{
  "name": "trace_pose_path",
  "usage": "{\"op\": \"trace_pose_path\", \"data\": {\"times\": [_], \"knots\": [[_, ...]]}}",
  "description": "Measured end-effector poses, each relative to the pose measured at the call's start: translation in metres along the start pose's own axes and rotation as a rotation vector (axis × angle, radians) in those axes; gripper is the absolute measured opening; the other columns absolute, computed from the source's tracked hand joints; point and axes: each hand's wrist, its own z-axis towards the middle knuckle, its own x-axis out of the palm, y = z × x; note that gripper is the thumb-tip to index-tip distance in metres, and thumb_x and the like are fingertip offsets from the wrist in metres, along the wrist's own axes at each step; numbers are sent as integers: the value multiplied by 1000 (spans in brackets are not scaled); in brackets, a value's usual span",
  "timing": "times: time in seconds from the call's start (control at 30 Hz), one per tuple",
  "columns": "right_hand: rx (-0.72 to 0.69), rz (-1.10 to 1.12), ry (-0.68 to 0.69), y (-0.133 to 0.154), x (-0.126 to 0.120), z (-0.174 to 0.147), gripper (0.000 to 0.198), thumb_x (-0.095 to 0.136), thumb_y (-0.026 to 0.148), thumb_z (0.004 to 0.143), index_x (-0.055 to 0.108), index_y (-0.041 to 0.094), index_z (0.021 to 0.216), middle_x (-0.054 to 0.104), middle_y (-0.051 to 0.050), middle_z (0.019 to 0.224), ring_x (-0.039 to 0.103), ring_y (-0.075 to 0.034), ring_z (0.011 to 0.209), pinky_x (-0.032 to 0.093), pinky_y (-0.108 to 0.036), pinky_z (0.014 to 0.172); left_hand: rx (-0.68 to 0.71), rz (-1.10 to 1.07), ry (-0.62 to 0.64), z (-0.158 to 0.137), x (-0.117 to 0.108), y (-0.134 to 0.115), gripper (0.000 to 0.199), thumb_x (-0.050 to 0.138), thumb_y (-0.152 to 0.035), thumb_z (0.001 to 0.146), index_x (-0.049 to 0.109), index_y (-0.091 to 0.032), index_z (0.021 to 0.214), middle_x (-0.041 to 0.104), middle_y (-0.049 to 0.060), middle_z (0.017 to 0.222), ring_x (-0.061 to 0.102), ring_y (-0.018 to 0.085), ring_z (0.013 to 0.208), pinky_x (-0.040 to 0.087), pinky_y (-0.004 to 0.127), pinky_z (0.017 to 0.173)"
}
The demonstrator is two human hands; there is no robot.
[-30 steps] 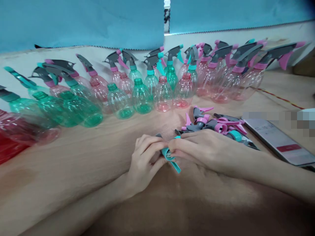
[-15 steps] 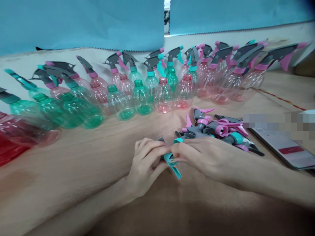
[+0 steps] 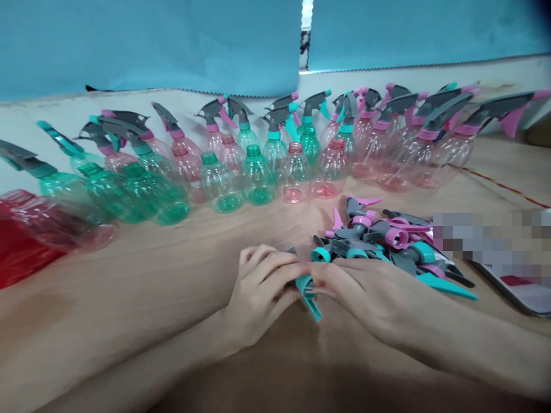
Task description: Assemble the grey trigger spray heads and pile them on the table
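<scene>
Between my two hands is a grey and teal spray trigger head (image 3: 306,285), its teal lever pointing down toward me. My left hand (image 3: 262,287) is closed around its grey body, which the fingers mostly cover. With thumb and fingertips pressed together, my right hand (image 3: 361,289) pinches the teal part from the right; the exact contact is hidden. Just behind my right hand lies a heap of loose spray trigger heads (image 3: 359,229), grey with pink or teal collars and levers.
Clear green bottles (image 3: 258,180) and pink bottles (image 3: 294,178) stand in rows along the wall, many with trigger heads on. At the left is a red plastic bag (image 3: 26,258). A phone (image 3: 516,287) lies at the right, near a red-yellow cord (image 3: 499,180).
The view has shifted slightly, so the scene sits lower and further right. Both hands stay on the spray trigger head, with only small finger movement.
</scene>
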Motion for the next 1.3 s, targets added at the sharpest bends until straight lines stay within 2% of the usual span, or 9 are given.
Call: {"op": "trace_pose_path", "data": {"times": [0.23, 0.4, 0.63, 0.77, 0.93, 1.03, 1.17, 1.3], "knots": [[95, -48, -122, 9, 15, 0, 28, 29, 5, 92, 56, 13, 90, 66, -5, 68, 61, -16, 59, 45, -25, 50, 50, 129, 21, -1, -4, 2, 14, 52, -20, 94, 60, -18, 106, 69, 2, 93, 53, 17, 83, 31, 32, 76], [148, 12, -172, 10, 24, 0, 25, 30, 13, 95, 52, 16, 84, 61, -2, 63, 57, -14, 53, 39, -24, 47, 18, 197, 15, -1, -2, 3, 17, 51, -17, 95, 61, -18, 108, 69, 2, 93, 54, 17, 82, 30, 32, 74], [259, 197, -67, 6, 17, 4, 18, 37, 18, 95, 52, 19, 85, 65, 0, 68, 61, -14, 60, 42, -23, 50, -46, 191, 30, -1, -3, 12, 19, 51, -22, 95, 59, -20, 112, 66, 3, 96, 56, 18, 86, 31, 33, 76], [229, 261, -71, 7, 11, 5, 23, 35, 18, 96, 50, 19, 79, 62, 2, 64, 56, -10, 53, 38, -20, 46, -149, 212, -6, -1, -4, 18, 20, 55, -26, 93, 58, -20, 112, 64, 5, 100, 58, 20, 95, 33, 34, 77], [138, 198, -263, 1, -4, 4, 16, 39, 20, 97, 53, 18, 90, 66, 1, 72, 60, -10, 61, 41, -21, 54, -131, 97, -23, -1, -3, 10, 28, 62, -37, 87, 60, -19, 108, 64, 2, 90, 59, 16, 79, 36, 32, 72], [48, 70, -317, -1, -8, 6, 23, 35, 19, 98, 55, 16, 88, 66, 0, 68, 59, -11, 58, 41, -22, 53, -123, 9, -15, -2, -3, 2, 35, 64, -43, 84, 60, -18, 109, 64, 1, 85, 58, 15, 74, 37, 30, 68], [-51, -29, -273, 0, -2, 7, 30, 34, 19, 98, 61, 14, 86, 65, -2, 62, 58, -13, 53, 39, -25, 48, -174, -57, 1, -4, -2, -2, 34, 60, -43, 87, 60, -18, 108, 62, 1, 84, 57, 14, 73, 39, 29, 68], [66, 153, -148, -1, -3, 5, 23, 44, 24, 96, 64, 15, 90, 66, -1, 69, 61, -13, 59, 42, -24, 54, -212, -86, 18, -5, 0, -2, 29, 58, -40, 89, 60, -20, 109, 62, 1, 85, 57, 14, 72, 40, 30, 69]]}}
